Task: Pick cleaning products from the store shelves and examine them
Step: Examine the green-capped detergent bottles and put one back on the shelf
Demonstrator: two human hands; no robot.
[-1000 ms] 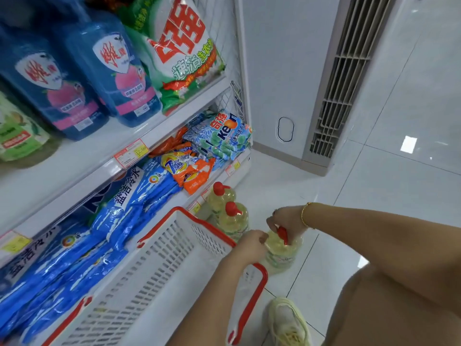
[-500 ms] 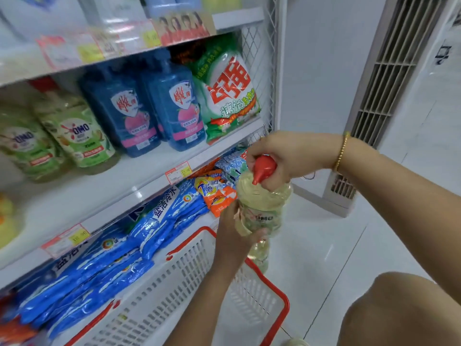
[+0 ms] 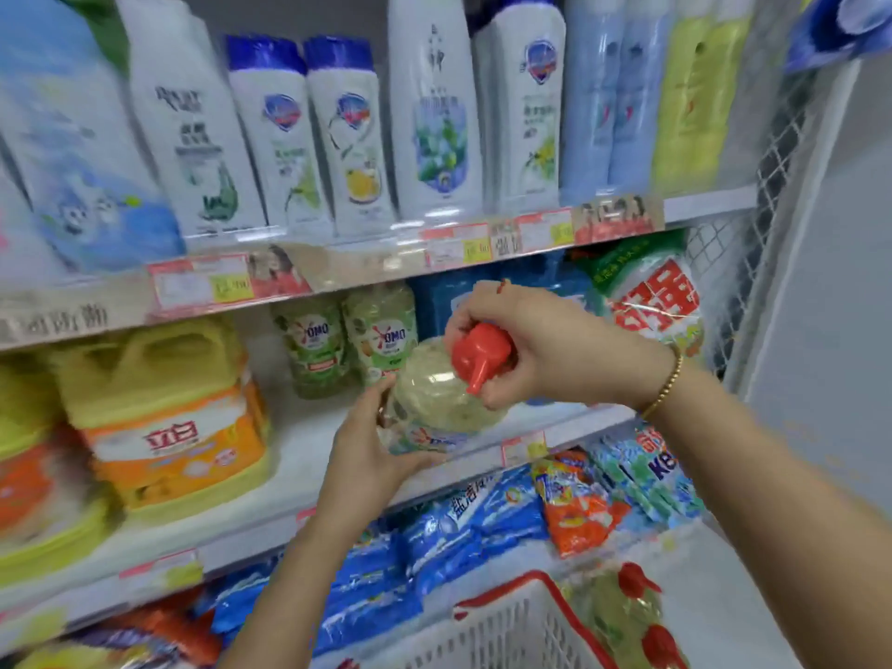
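Note:
A clear bottle of yellowish detergent (image 3: 441,403) with a red pump top (image 3: 480,352) is held up in front of the middle shelf, tilted with its top toward me. My right hand (image 3: 540,350) grips the neck just under the red top. My left hand (image 3: 371,446) cups the lower part of the bottle from below, fingers curled round its side. The label is partly hidden by my left hand.
Two matching green-labelled bottles (image 3: 347,340) stand on the shelf behind. Yellow jugs (image 3: 164,412) sit at left, tall white bottles (image 3: 347,127) above, blue bags (image 3: 458,528) below. A white basket with red rim (image 3: 521,620) is at bottom; two red-topped bottles (image 3: 627,615) stand beside it.
The bottle has been lifted from the floor up to the middle shelf height. The view has swung upward from the floor and basket to the upper shelves.

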